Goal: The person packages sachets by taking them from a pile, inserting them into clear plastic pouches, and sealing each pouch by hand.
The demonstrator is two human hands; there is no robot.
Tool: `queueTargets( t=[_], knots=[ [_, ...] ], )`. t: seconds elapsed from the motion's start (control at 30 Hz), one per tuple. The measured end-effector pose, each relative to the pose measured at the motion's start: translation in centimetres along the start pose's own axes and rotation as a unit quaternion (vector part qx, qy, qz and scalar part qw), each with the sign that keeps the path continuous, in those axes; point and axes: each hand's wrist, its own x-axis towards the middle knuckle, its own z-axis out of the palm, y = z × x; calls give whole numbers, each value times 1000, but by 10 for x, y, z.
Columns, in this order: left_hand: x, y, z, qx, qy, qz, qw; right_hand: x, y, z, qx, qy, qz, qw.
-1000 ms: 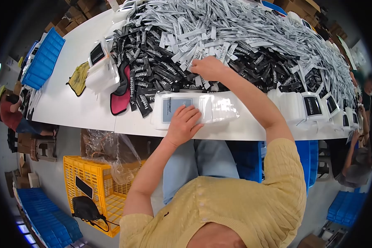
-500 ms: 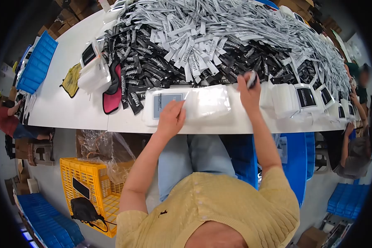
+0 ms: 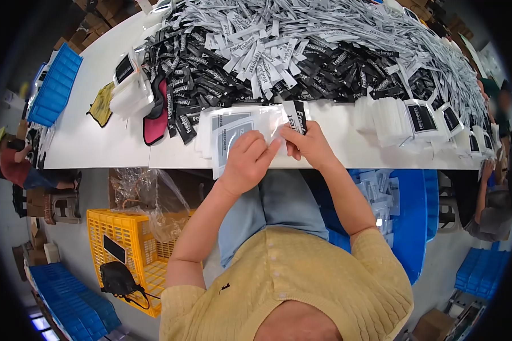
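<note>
**Both hands busy at the pouch stack, head cam check-in**

Head view, the only one on my feed: my left hand (image 3: pixel 246 162) has its fingers closed on a clear FREEFOREST pouch (image 3: pixel 226 141) with a grey label, tilted at the near side of the table. My right hand (image 3: pixel 308 145) is in a narrow pinch on some stick sachets (image 3: pixel 297 113), black and white together, poking up past the fingers right by the pouch's right-hand end. Can't tell if they're inside the film or just against it, or whether that pinch has some pouch in it too.

Under and behind the held pouch there's a stack of pouches (image 3: pixel 205 135) flat on the white table (image 3: pixel 91 149). Just beyond: a heap of black Freeforest sachets (image 3: pixel 210 74), with a huge mound of white sachets (image 3: pixel 324 28) behind and over it.

Off to the right, more pouch bundles (image 3: pixel 389 122) with black labels. To the left, another pouch bundle (image 3: pixel 132 98), a pink cloth piece (image 3: pixel 155 126) with black edging, a yellow cloth (image 3: pixel 102 105) and a blue crate (image 3: pixel 56 85).

Below the table edge, a yellow crate (image 3: pixel 104 224) sits on my left, and a blue bin (image 3: pixel 411 233) with packed pouches (image 3: pixel 378 190) sits on my right.
</note>
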Motion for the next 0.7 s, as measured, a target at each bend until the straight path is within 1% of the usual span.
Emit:
queueTargets(
  t=[0.07,0.1,0.13,0.17,0.2,0.27,0.3,0.33,0.37,0.4,0.43,0.47,0.5,0.53,0.6,0.7],
  knots=[
    [-1,18,1,-64,31,-184,980,4,6,-1,-24,-13,9,1000],
    [-4,19,1,-147,25,-270,951,3,7,6,-133,-6,-102,986],
    [-8,20,0,-222,33,-354,908,-1,10,14,-238,4,-211,948],
    [-19,14,5,-348,16,-427,835,-5,13,22,-335,13,-313,889],
    [-21,12,2,-465,3,-488,739,-8,14,27,-343,16,-322,882],
    [-17,13,-2,-543,66,-548,633,-10,12,37,-358,22,-344,868],
    [-8,15,-9,-574,94,-570,581,-11,13,39,-304,20,-364,880],
    [0,19,-16,-602,121,-589,526,-12,11,38,-287,14,-339,896],
    [5,23,-19,-591,117,-575,553,-14,9,35,-270,7,-311,911],
    [1,23,-17,-526,98,-548,644,-14,8,36,-253,2,-283,925],
    [-5,21,-11,-452,76,-513,725,-9,14,39,-274,33,-349,896],
    [-11,20,-5,-373,53,-473,797,-8,12,41,-318,41,-341,884],
    [-12,16,0,-361,68,-464,806,-7,9,41,-361,50,-331,870],
    [-13,11,3,-361,53,-459,810,-6,7,41,-404,59,-322,854],
    [-10,4,4,-361,23,-448,817,-3,10,39,-416,50,-354,836],
    [0,-1,-4,-260,52,-367,891,-5,10,39,-422,58,-387,818]
  ],
)
